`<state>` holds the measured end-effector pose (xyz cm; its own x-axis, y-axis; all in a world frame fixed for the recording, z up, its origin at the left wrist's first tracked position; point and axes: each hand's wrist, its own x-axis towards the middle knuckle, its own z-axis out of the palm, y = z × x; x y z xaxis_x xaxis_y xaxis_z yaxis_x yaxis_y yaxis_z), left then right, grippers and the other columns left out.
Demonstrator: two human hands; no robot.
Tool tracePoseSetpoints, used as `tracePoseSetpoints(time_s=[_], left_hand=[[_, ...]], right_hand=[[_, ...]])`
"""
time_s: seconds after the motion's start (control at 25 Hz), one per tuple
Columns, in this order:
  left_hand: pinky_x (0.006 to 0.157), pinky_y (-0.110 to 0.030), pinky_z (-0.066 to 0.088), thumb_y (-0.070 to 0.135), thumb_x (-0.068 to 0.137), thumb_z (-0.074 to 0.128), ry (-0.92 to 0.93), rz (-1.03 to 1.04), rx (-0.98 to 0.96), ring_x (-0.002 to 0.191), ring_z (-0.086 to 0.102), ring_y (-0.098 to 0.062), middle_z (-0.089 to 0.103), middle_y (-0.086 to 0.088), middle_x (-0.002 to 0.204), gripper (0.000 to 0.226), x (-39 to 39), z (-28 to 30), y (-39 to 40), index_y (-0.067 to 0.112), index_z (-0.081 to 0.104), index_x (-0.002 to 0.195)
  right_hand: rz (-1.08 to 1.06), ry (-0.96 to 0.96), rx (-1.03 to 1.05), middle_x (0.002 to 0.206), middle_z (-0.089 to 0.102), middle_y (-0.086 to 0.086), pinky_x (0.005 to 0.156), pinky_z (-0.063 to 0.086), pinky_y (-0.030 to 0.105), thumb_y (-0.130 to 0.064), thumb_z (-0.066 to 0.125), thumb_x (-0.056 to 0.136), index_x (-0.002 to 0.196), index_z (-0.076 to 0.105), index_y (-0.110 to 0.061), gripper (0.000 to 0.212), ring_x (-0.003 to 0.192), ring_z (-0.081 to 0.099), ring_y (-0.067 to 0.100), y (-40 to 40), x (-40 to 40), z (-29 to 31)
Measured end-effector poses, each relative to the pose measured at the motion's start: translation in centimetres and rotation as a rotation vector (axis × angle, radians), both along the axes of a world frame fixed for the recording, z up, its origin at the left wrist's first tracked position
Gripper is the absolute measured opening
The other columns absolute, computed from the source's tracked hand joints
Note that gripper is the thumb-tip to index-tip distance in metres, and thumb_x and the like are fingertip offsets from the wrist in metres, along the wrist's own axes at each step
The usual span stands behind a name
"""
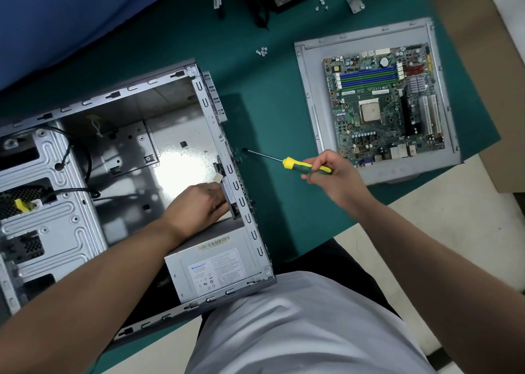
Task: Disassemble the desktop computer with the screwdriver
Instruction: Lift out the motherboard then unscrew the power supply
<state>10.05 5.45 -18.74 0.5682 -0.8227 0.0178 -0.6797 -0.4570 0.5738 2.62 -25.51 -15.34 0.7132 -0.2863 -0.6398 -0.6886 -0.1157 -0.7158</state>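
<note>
The power supply [210,271] label reads "Huntkey"; finer print is illegible.

Left hand [203,203] reaches forward, palm down, fingers curled and partly hidden. Right hand [331,174] raised to the right, fingers curled in a grip. Both forearms bare, extended.

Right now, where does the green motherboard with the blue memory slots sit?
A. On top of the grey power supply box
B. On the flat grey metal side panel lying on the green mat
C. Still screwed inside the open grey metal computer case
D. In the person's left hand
B: the green motherboard lies on the flat grey metal side panel on the green mat, apart from the open grey metal computer case.
</note>
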Motion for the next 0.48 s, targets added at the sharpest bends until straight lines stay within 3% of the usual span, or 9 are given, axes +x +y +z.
tracePoseSetpoints(time_s=[0.08,0.12,0.24,0.36,0.44,0.48], left_hand=[[0.055,-0.024,0.041,0.030,0.090,0.047,0.008,0.000,-0.001,0.053,0.061,-0.021,0.060,-0.003,0.065,0.034,0.0,0.0,0.0,0.012,0.062,0.065],[0.053,-0.025,0.044,0.031,0.091,0.047,0.012,-0.001,0.003,0.054,0.062,-0.022,0.061,-0.003,0.066,0.036,0.0,0.0,0.0,0.012,0.062,0.066],[0.054,-0.022,0.048,0.033,0.093,0.045,0.028,0.003,0.004,0.057,0.065,-0.024,0.064,-0.006,0.070,0.038,0.0,-0.1,0.1,0.011,0.065,0.068],[0.052,-0.025,0.045,0.032,0.092,0.046,0.007,0.002,0.000,0.056,0.065,-0.024,0.064,-0.006,0.071,0.037,-0.1,0.1,0.1,0.011,0.065,0.068],[0.056,-0.026,0.041,0.032,0.092,0.047,0.001,0.003,-0.006,0.055,0.065,-0.023,0.065,-0.006,0.071,0.036,0.0,0.0,0.1,0.011,0.064,0.068],[0.057,-0.025,0.039,0.031,0.091,0.047,0.009,0.006,-0.010,0.055,0.065,-0.024,0.066,-0.007,0.071,0.035,0.0,0.0,0.0,0.011,0.064,0.068]], right_hand=[[0.216,-0.053,-0.228,0.104,0.068,-0.005,0.061,0.044,0.022,-0.008,0.068,0.089,0.083,0.055,-0.030,0.027,0.072,0.057,0.006,1.2,-0.3,-0.3],[0.334,-0.109,-0.346,0.104,0.063,-0.003,0.068,0.043,0.024,-0.008,0.066,0.089,0.087,0.056,-0.030,0.024,0.080,0.055,0.007,1.8,-0.4,-0.6],[0.621,-0.155,-0.606,0.112,0.056,0.004,0.091,0.044,0.035,-0.007,0.061,0.091,0.100,0.063,-0.016,0.013,0.105,0.051,0.026,3.0,-0.2,-1.4],[0.693,-0.113,-0.805,0.118,0.055,0.006,0.099,0.041,0.040,-0.013,0.061,0.091,0.104,0.066,-0.015,0.013,0.110,0.049,0.032,3.8,0.2,-1.1],[0.676,-0.231,-0.899,0.114,0.057,0.005,0.093,0.044,0.042,-0.021,0.063,0.090,0.102,0.066,-0.016,0.012,0.103,0.052,0.031,4.5,0.1,-0.6],[0.670,-0.295,-0.825,0.106,0.058,0.003,0.087,0.047,0.041,-0.023,0.062,0.092,0.100,0.065,-0.017,0.011,0.095,0.054,0.028,5.1,0.0,-0.3]])
